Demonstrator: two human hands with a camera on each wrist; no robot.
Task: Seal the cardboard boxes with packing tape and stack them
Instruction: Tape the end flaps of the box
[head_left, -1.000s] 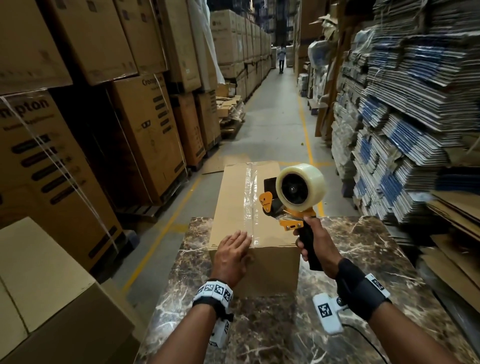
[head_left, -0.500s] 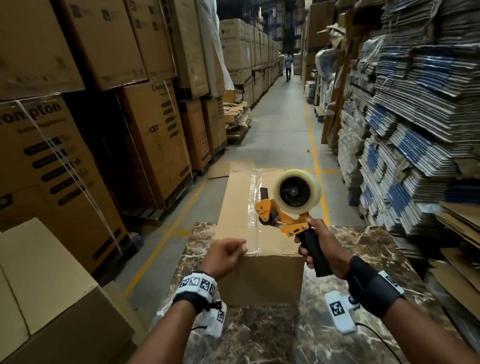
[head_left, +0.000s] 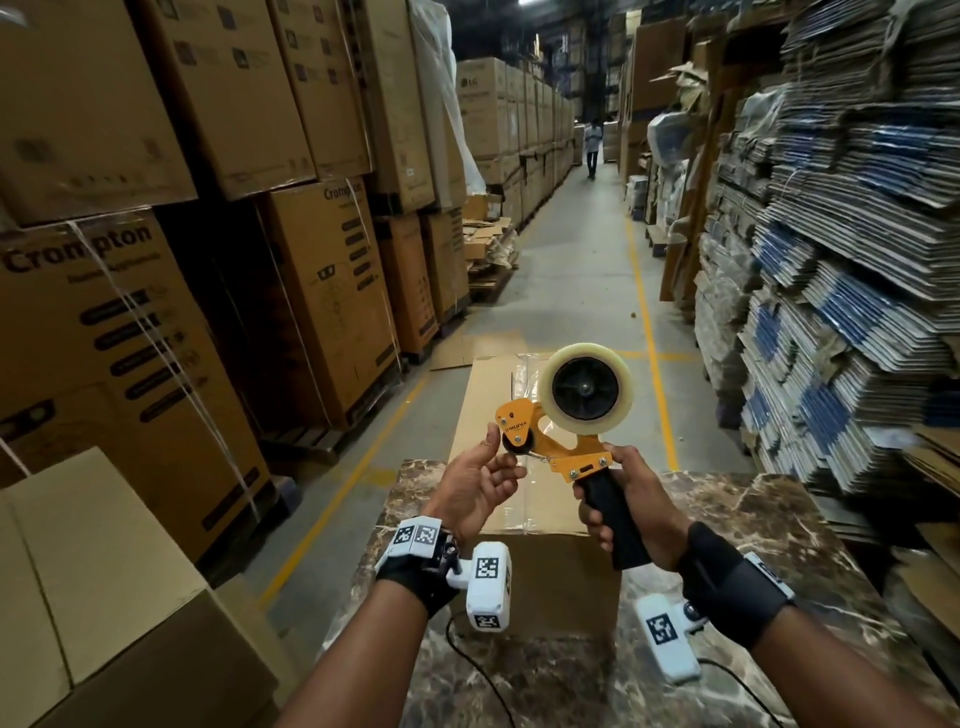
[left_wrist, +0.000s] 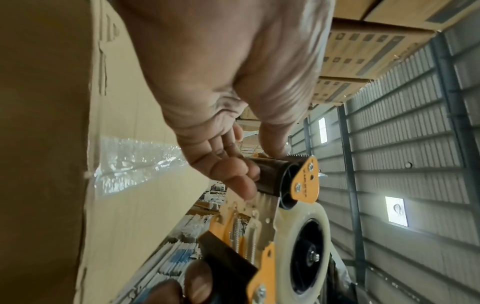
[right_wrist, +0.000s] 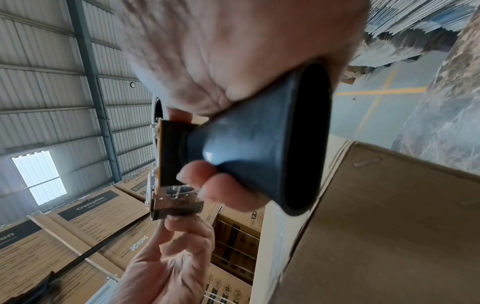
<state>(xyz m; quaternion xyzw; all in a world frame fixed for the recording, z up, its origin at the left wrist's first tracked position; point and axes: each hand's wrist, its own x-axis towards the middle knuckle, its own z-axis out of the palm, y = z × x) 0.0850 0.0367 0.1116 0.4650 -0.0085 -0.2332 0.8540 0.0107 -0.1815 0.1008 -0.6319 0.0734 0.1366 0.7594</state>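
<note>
The cardboard box (head_left: 488, 415) lies lengthways on the marble table (head_left: 779, 519), with a strip of clear tape (head_left: 524, 379) along its top seam. Above the near end of the box, the right hand (head_left: 631, 506) is wrapped round the black handle of the orange tape dispenser (head_left: 558, 434), holding it raised with the tape roll (head_left: 586, 388) uppermost. The left hand (head_left: 475, 486), which a second ago rested flat on the near top of the box and half a second ago was lifting off it with fingers curled, is now up at the dispenser's front end, palm turned upward. Its thumb and fingertips (left_wrist: 241, 176) pinch the black roller beside the serrated blade, as the left wrist view shows. The dispenser itself has come nearer the person than before and no longer touches the box. To the left of the box stand tall stacked cartons (head_left: 104, 322); to its right, piles of flattened cardboard (head_left: 831, 260). Beyond the box, far down the aisle, a person (head_left: 592, 148) stands.
</note>
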